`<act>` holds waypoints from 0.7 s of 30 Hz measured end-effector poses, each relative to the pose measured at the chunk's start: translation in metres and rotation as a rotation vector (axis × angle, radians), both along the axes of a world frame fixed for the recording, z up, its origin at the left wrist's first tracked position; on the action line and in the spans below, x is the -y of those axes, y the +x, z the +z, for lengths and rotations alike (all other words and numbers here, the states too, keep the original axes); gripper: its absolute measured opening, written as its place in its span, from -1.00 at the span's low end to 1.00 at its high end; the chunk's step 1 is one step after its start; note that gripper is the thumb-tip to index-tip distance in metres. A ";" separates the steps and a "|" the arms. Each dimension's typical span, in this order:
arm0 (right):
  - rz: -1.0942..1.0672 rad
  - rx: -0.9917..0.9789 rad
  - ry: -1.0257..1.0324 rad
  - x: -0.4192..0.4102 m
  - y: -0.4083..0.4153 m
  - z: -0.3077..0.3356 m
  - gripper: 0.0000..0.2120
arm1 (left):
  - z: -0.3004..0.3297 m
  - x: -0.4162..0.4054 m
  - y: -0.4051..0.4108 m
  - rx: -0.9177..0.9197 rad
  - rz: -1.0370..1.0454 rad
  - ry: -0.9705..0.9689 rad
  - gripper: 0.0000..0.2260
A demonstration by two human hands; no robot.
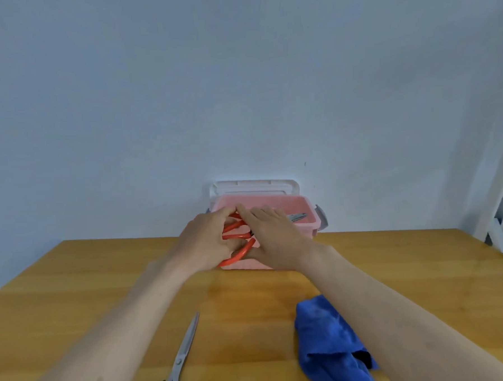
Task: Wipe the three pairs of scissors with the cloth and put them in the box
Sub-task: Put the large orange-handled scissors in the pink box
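A pale blue-grey wall fills the upper view, and below it my wooden desk [74,287] runs up to the pink box [310,222], which I take as my landmark; its white lid [253,187] leans between box and wall.

Nearest me and left of the box, the black-handled scissors [180,360] lie on the desk with the blades pointing toward the box, well apart from it, not yet put away.

At the box's near left corner, my left hand [206,242] has its fingers curled around the orange-handled scissors [239,253], gripping one handle loop. The handles hang over the box's front rim. My right hand [276,235] lies over the same scissors just beside the left, fingers mostly straight and pressing down on them; I cannot tell whether the thumb hooks a handle.

I judge this step to be seating the orange pair inside. To do it well, I would close the handles, tilt the blades down toward the box's right end, and lower them flat so nothing sticks above the rim where the lid must close.

Inside the box, toward its right end, grey scissor tips [298,216] show; whether they belong to the orange pair or another, I cannot tell.

Near me and right of the box, the blue cloth [325,338] lies crumpled on the desk.
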State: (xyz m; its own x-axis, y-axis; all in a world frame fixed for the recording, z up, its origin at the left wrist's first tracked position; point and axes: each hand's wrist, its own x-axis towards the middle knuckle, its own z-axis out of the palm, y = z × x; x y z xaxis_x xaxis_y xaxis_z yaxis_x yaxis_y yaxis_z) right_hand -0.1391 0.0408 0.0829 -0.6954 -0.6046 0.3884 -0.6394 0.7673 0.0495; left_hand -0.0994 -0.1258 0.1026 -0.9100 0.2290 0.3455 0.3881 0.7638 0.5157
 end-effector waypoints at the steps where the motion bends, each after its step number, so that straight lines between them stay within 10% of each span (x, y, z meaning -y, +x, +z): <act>1: -0.015 -0.005 0.008 0.000 -0.006 0.003 -0.21 | 0.003 0.001 -0.001 -0.058 0.005 0.021 -0.53; 5: -0.184 0.097 0.023 -0.005 -0.034 0.016 -0.32 | 0.005 0.014 -0.006 -0.264 0.066 0.115 -0.64; 21: -0.397 0.455 -0.002 -0.008 -0.139 0.016 -0.73 | -0.045 0.045 -0.041 -0.127 0.102 0.242 -0.65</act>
State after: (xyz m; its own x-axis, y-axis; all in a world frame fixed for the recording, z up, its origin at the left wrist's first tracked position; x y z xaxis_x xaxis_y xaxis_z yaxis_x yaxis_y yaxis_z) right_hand -0.2784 0.0484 0.0989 -0.9644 -0.2646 -0.0003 -0.2610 0.9514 -0.1636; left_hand -0.1400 -0.1704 0.0574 -0.8703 0.0355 0.4912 0.3882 0.6633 0.6399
